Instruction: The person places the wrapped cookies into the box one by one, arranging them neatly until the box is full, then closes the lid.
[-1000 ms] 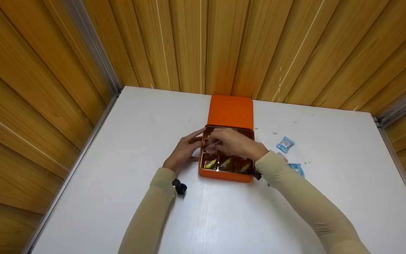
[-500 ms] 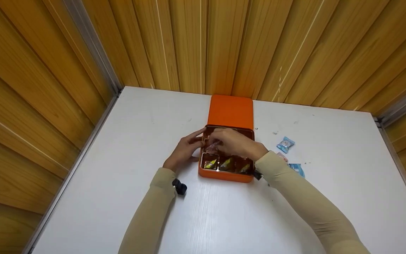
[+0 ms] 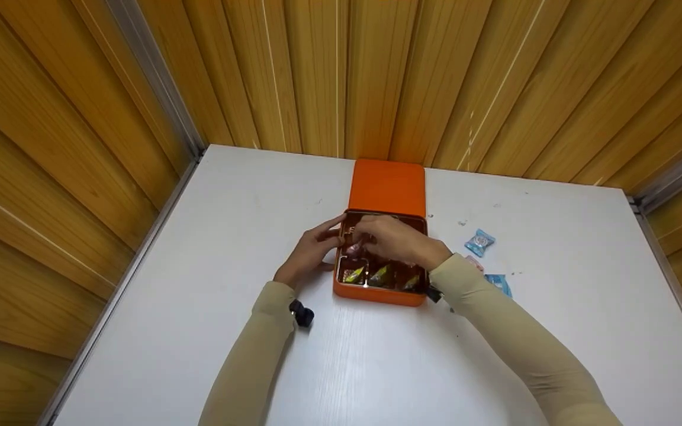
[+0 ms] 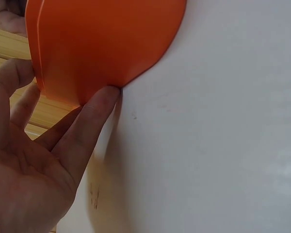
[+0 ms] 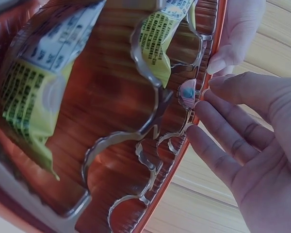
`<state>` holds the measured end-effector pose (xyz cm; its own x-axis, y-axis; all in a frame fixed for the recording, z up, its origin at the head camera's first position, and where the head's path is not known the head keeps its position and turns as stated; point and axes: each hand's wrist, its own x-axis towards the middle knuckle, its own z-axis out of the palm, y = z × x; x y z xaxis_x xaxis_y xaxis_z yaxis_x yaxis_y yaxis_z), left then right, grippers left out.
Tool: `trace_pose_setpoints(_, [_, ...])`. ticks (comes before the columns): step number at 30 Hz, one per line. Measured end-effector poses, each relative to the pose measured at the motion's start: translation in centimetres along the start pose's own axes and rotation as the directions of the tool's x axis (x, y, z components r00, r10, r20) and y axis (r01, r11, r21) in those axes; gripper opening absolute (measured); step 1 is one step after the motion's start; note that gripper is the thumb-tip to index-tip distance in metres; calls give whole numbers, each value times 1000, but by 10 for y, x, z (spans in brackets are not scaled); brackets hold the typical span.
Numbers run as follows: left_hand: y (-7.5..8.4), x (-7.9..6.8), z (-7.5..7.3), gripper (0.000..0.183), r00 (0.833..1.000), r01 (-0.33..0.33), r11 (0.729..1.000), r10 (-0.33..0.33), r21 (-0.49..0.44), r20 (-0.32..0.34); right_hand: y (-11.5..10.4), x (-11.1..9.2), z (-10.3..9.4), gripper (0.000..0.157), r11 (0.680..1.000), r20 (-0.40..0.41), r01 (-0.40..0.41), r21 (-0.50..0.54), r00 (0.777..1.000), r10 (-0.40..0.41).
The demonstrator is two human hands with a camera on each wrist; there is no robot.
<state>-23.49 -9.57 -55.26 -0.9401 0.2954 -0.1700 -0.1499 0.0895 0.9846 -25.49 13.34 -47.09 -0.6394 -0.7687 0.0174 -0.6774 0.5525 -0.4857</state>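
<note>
An orange box with a glossy brown compartment tray lies open. My left hand rests on its left side, fingers stretched along the wall; in the left wrist view a fingertip touches the orange wall near the tabletop. My right hand reaches over the tray with its fingertips down in the left part. Right below those fingertips, a small pink wrapped candy sits in a compartment. Yellow-green packets fill compartments along the near row. My right hand hides much of the tray.
The orange lid lies flat behind the box, against the wooden wall. To the right on the white table are a blue wrapped candy, a pink packet and another blue packet partly under the right sleeve.
The pink candy at my right fingertips has gone lower into its compartment, and less of it shows. My right fingers have shifted very slightly; my left hand stays where it was.
</note>
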Motion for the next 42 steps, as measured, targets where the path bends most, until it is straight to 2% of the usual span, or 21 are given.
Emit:
trace_pose_setpoints(14, [0, 0, 0, 61, 1000, -17, 1000, 17, 5, 4, 5, -9, -1, 26, 1000, -15, -19, 11, 1000, 19])
trace_pose_setpoints(21, [1, 1, 0, 60, 1000, 2, 1000, -2, 8, 0, 3, -16, -7, 25, 994, -42, -95, 54, 994, 98])
trace_pose_setpoints(29, [1, 2, 0, 61, 1000, 13, 1000, -13, 5, -8, -1, -23, -14, 23, 991, -69, -131, 26, 989, 132])
trace_pose_setpoints(42, [1, 0, 1, 61, 1000, -1, 1000, 1, -9, -11, 4, -41, -20, 18, 992, -181, -113, -49, 978, 103])
